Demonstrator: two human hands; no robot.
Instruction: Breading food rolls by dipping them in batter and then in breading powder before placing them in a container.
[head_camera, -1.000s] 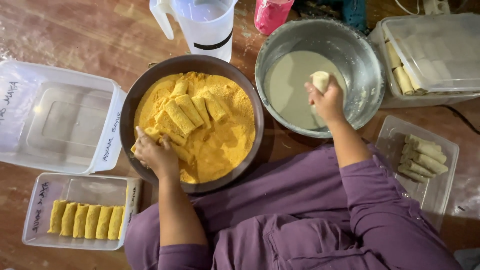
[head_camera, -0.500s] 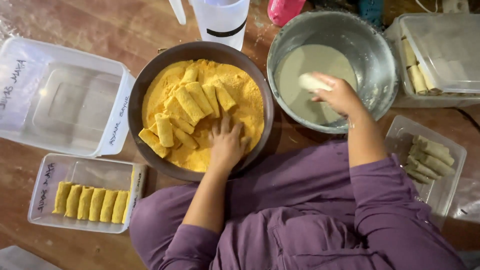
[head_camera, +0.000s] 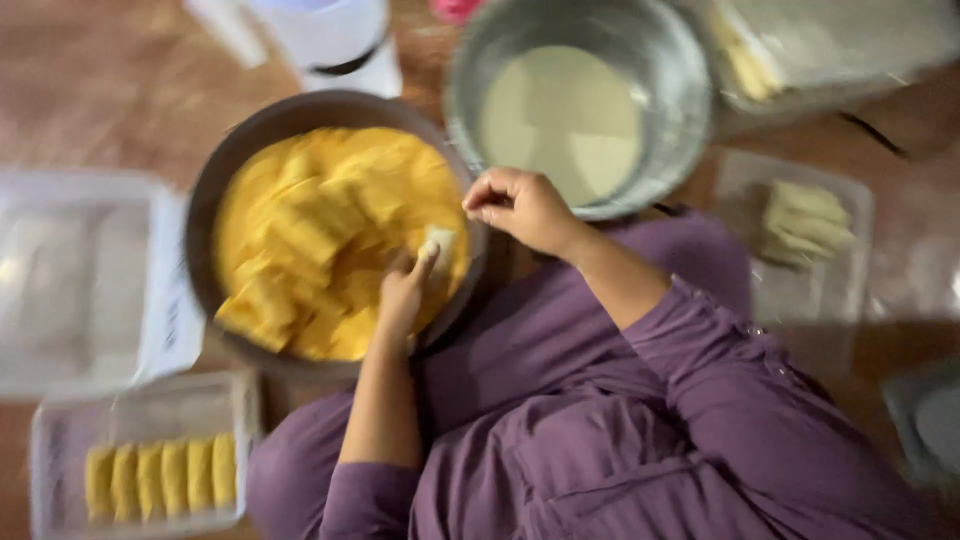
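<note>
The left hand (head_camera: 405, 290) is resting in the wide dark bowl (head_camera: 240, 150) of yellow crumbs, its fingers closing on a pale, batter-wet roll (head_camera: 440, 243) that is lying on the crumbs at the bowl's right side, just under the fingertips. The right hand (head_camera: 520, 205) is hovering above the gap between that bowl and the metal bowl of pale batter (head_camera: 560, 110), fingers curled loosely together; the picture is blurring too much to tell whether it is holding anything. Judging by its look, the roll is light, soft and slippery with batter, so it is probably best taken gently along its long sides, not pinched at the ends, where it could bend or tear. Coated yellow rolls (head_camera: 160, 475) are lying in a row in a clear tray (head_camera: 60, 430) at the lower left, and uncoated pale rolls (head_camera: 805, 225) are sitting in another tray at the right, all on the wooden bench (head_camera: 100, 80).
</note>
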